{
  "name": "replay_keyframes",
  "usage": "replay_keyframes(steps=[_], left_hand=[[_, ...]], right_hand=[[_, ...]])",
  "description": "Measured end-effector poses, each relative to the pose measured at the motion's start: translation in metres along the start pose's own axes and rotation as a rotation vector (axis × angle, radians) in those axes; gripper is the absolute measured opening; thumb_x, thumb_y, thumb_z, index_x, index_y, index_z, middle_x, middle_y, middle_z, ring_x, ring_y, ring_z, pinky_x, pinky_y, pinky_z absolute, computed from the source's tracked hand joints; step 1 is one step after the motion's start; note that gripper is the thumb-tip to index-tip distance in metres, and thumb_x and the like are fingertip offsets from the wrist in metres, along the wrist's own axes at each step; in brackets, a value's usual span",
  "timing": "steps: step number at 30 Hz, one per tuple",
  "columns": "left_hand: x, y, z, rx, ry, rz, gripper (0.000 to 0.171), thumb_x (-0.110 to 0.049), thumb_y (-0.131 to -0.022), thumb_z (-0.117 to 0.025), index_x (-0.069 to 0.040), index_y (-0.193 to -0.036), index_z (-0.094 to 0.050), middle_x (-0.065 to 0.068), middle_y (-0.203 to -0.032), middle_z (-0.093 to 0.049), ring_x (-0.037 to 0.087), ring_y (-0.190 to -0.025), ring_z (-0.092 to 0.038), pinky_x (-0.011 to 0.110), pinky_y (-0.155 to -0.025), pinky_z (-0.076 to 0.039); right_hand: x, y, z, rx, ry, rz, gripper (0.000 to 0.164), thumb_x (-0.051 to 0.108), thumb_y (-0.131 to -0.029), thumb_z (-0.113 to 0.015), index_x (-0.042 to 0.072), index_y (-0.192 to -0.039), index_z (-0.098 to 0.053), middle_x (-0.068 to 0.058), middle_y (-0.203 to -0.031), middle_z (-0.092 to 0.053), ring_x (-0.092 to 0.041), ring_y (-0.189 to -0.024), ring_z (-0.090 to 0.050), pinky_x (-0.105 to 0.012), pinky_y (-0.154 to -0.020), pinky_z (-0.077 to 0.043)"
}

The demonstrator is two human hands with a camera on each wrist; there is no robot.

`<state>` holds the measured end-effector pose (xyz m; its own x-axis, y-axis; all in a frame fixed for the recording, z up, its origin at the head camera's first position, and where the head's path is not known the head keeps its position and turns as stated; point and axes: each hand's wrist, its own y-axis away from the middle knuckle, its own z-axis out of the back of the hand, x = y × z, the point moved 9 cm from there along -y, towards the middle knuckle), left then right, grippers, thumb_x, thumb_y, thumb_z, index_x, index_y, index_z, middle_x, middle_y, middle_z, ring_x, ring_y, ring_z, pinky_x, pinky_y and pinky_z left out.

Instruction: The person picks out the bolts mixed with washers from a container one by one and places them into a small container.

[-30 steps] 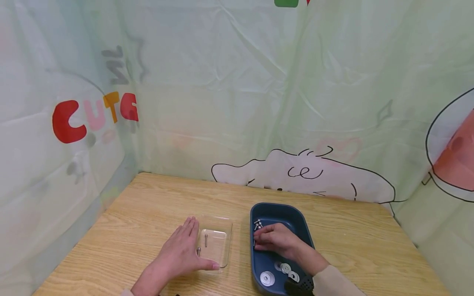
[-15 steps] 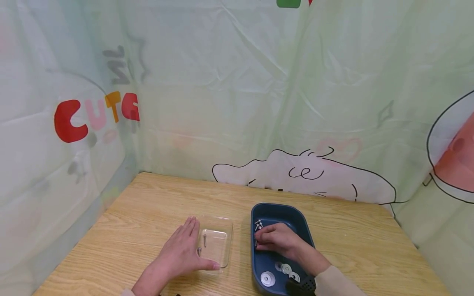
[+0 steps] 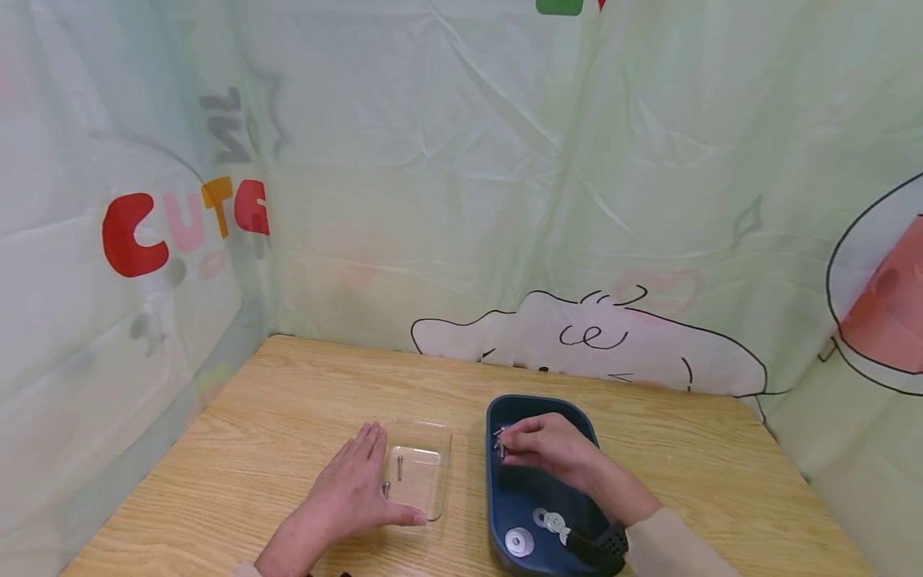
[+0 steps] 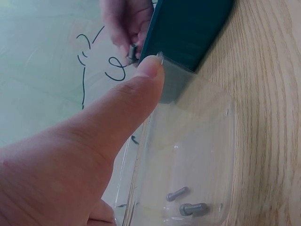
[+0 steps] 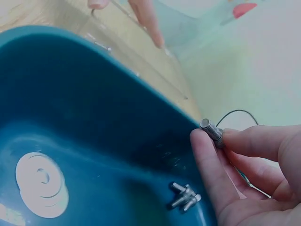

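Tray (image 3: pixel 522 481): dark navy from my head camera, teal in the right wrist view. Bolt (image 5: pixel 211 131) at my right fingers (image 5: pixel 209 162): silver-grey, ringed with fine thread lines; loose bolts (image 5: pixel 186 197) in the tray, same metallic grey. Washers (image 3: pixel 519 542): white. Box (image 3: pixel 425 493): colourless, see-through; bolts inside it (image 4: pixel 194 208), dull grey. Tabletop (image 3: pixel 721 481): light tan, streaked wood grain. My right sleeve (image 3: pixel 674 549): beige; strap (image 3: pixel 598 549) black, dotted. Curtain (image 3: pixel 404 200): pale green, printed with red, pink and orange letters (image 3: pixel 133 235), a white cartoon shape (image 3: pixel 663 344) outlined in black, and a salmon patch (image 3: pixel 887 308) far right.
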<state>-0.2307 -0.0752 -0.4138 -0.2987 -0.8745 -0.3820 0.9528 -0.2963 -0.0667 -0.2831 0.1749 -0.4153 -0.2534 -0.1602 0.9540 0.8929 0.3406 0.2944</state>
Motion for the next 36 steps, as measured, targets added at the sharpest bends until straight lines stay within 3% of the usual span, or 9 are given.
replay_keyframes(steps=[6,15,36], left_hand=[[-0.001,0.0,0.0,0.008,0.003,0.003,0.134,-0.08,-0.061,-0.072,0.012,-0.148,-0.032,0.029,-0.157,-0.03,0.039,-0.149,-0.027,0.054,-0.12,-0.029],[-0.001,0.0,0.0,-0.006,0.005,0.0,0.133,-0.08,-0.061,-0.073,0.012,-0.148,-0.032,0.03,-0.156,-0.031,0.04,-0.149,-0.028,0.054,-0.12,-0.03],[-0.002,0.001,0.003,-0.008,0.019,-0.006,0.132,-0.08,-0.062,-0.073,0.012,-0.148,-0.032,0.03,-0.156,-0.031,0.04,-0.149,-0.028,0.055,-0.119,-0.031]], right_hand=[[0.013,0.0,-0.006,0.026,0.006,0.028,0.033,0.007,-0.095,-0.064,-0.016,-0.119,-0.062,-0.013,-0.1,-0.073,-0.017,-0.087,-0.073,-0.03,-0.084,-0.061],[0.03,-0.006,-0.025,0.077,0.036,0.078,0.032,0.007,-0.095,-0.064,-0.016,-0.118,-0.062,-0.012,-0.104,-0.07,-0.015,-0.089,-0.07,-0.031,-0.086,-0.06],[0.041,-0.028,-0.084,0.118,0.116,0.1,0.024,0.001,-0.095,-0.061,-0.016,-0.112,-0.064,-0.018,-0.099,-0.071,-0.014,-0.08,-0.071,-0.038,-0.086,-0.061]])
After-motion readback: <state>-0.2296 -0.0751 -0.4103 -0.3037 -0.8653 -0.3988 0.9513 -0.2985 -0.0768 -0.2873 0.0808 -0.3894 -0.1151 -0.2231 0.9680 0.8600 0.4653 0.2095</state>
